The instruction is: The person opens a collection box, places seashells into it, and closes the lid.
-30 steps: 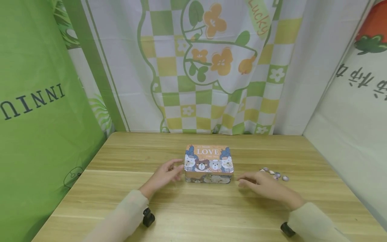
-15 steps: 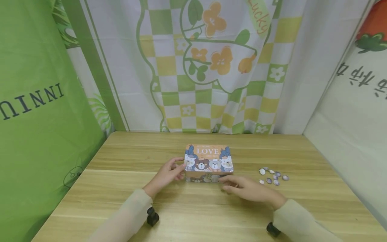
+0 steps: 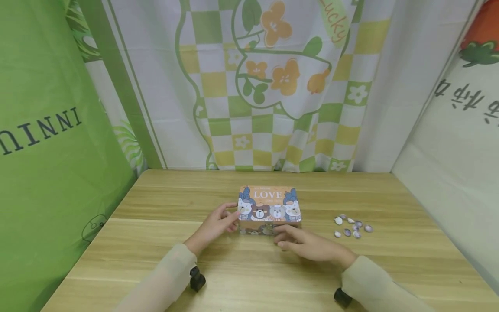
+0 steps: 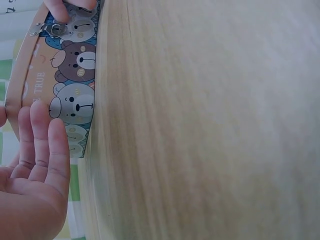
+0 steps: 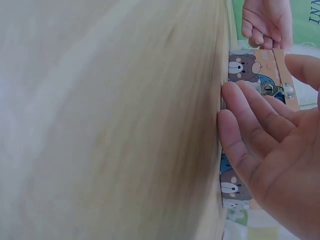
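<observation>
A rectangular tin box (image 3: 269, 204) printed with cartoon bears and the word LOVE stands closed on the wooden table. At its left end is my left hand (image 3: 212, 227), thumb at the lid's corner and fingers extended along the side. My right hand (image 3: 312, 245) is in front of the box, fingers loosely bent and fingertips at the front wall. A small metal latch (image 5: 269, 90) on that wall shows just beyond the right fingers. In the left wrist view, right-hand fingertips overlap the front beside the latch (image 4: 56, 30). Part of the front wall is hidden behind the right hand.
Several small seashells (image 3: 355, 227) lie loose on the table (image 3: 187, 190) to the right of the box. A checkered curtain (image 3: 265, 130) hangs behind the far edge. Green cloth (image 3: 58, 195) borders the left side, white cloth (image 3: 452, 164) the right.
My right hand has moved left from beside the shells to the front of the box, near its latch. The left hand has shifted slightly closer to the box's left side.
</observation>
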Demonstrator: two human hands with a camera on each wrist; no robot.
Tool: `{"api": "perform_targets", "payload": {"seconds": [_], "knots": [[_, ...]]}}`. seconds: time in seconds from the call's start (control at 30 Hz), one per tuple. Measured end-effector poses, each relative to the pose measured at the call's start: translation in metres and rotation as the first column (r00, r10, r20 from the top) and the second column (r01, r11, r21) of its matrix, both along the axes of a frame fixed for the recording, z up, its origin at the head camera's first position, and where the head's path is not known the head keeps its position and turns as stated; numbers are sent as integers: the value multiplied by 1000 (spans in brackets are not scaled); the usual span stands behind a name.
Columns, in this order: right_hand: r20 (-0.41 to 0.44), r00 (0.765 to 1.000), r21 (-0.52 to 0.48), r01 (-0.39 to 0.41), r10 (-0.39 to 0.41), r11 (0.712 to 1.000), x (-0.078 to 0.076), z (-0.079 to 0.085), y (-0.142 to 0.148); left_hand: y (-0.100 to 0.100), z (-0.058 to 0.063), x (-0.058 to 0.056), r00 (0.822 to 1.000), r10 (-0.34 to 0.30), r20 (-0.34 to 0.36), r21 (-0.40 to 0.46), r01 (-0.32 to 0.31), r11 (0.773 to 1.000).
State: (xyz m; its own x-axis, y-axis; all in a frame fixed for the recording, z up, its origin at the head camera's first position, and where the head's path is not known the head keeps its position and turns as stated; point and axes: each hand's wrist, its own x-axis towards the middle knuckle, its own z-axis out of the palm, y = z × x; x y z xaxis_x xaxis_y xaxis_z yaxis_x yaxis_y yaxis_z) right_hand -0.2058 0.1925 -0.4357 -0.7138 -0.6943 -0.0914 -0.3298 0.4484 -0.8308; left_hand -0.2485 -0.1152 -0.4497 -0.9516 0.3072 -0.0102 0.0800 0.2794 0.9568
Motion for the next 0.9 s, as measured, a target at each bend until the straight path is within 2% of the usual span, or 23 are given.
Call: {"api": "perform_targets", "payload": {"seconds": [0.2, 0.37, 0.63, 0.9], "knots": [[53, 999, -14, 14, -13, 1000, -1, -1, -4, 0, -1, -1, 1000, -3, -3, 5, 3, 1000], [108, 993, -45, 62, -57, 997, -4, -1, -11, 1, -1, -1, 1000, 0, -4, 11, 0, 1000], [143, 982, -97, 142, -127, 985, -10, -5, -25, 1, -1, -3, 1000, 2, 0, 12, -2, 1000], [186, 970, -116, 180, -157, 977, -11, -7, -31, 0, -4, -4, 1000, 3, -1, -13, -3, 1000]]}}
